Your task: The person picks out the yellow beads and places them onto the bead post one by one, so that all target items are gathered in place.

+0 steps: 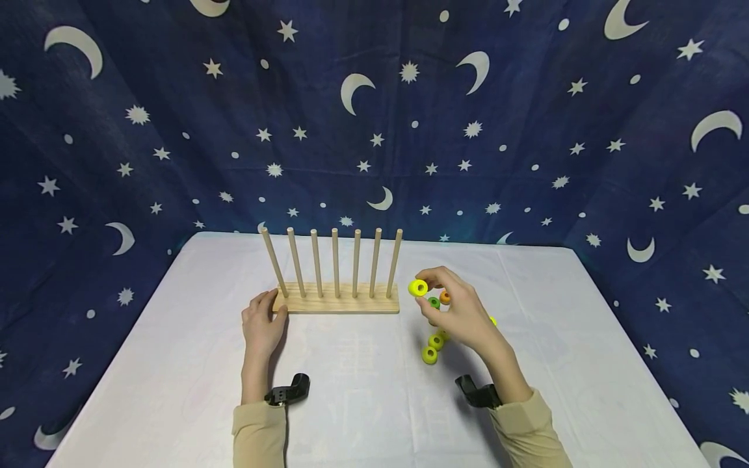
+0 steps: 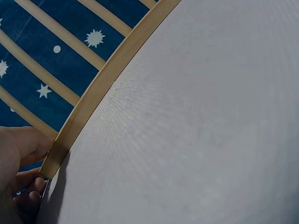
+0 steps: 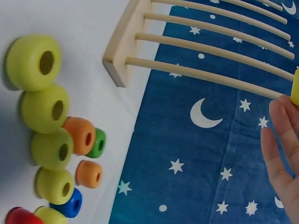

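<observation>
A wooden peg rack (image 1: 336, 304), a flat base with a row of several upright dowels, stands on the white table. My left hand (image 1: 262, 323) grips the base's left end; in the left wrist view the thumb (image 2: 35, 140) lies at its top edge and the fingertips are below. To the right of the rack, my right hand (image 1: 459, 309) pinches a bright yellow wooden bead (image 1: 418, 288) between thumb and fingers, raised above the table. In the right wrist view only a sliver of this bead (image 3: 295, 88) shows at the right edge.
Under and beside the right hand lie loose beads: several yellow-green ones (image 3: 33, 62) in a row, orange ones (image 3: 88, 174), a green one (image 3: 97, 143), a blue one (image 3: 70, 204) and a red one (image 3: 22, 216). Behind the table hangs a dark blue cloth (image 1: 316, 169) with moons and stars.
</observation>
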`<action>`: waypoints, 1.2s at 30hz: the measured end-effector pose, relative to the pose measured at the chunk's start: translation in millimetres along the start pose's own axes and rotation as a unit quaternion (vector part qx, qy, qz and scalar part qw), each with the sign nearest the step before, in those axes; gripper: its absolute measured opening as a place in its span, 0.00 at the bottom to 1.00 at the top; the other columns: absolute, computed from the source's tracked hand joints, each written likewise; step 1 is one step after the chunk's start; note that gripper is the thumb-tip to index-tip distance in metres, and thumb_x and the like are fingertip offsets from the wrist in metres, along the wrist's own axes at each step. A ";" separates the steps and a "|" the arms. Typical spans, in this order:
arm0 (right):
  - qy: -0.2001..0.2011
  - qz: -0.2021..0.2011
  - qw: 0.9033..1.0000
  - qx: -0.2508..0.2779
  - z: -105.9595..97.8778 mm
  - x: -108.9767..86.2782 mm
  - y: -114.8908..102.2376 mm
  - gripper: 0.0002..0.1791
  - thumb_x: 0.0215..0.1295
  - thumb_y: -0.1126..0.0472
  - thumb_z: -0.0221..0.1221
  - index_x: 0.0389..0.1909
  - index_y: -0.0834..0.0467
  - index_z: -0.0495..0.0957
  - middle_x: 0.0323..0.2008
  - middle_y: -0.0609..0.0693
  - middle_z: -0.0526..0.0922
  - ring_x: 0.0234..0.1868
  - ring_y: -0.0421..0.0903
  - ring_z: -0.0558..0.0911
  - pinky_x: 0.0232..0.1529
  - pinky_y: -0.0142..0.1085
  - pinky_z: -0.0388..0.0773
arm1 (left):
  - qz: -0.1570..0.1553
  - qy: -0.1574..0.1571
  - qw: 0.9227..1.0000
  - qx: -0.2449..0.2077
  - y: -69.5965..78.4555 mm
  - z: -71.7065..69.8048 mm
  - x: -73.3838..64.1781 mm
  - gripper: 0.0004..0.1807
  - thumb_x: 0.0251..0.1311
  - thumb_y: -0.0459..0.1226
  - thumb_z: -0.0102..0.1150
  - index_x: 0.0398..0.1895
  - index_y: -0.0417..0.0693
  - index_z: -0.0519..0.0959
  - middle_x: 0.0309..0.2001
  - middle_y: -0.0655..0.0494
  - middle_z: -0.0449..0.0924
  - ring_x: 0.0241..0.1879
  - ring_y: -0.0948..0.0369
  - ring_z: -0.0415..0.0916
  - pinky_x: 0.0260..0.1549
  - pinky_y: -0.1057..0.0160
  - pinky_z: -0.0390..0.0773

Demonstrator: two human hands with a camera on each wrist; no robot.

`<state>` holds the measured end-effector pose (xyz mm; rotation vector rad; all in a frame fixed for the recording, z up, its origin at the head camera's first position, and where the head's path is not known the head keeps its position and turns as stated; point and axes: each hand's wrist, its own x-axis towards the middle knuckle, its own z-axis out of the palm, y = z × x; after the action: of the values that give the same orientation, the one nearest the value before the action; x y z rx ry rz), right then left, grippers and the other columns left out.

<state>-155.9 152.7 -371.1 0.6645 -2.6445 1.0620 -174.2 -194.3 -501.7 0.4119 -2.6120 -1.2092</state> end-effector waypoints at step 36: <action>0.074 -0.047 0.993 0.075 -10.8 73.2 -12.6 0.20 0.60 0.64 0.64 0.53 0.58 0.75 0.47 0.51 0.81 0.43 0.46 0.79 0.52 0.43 0.78 | -0.007 -0.002 1.000 0.004 -2.2 2.4 1.9 0.27 0.64 0.37 0.53 0.66 0.37 0.67 0.68 0.34 0.61 0.66 0.38 0.53 0.65 0.38 0.51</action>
<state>-213.5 128.1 -329.8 0.7041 -2.4009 1.2412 -176.4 -194.6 -504.7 0.4295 -2.6232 -1.2045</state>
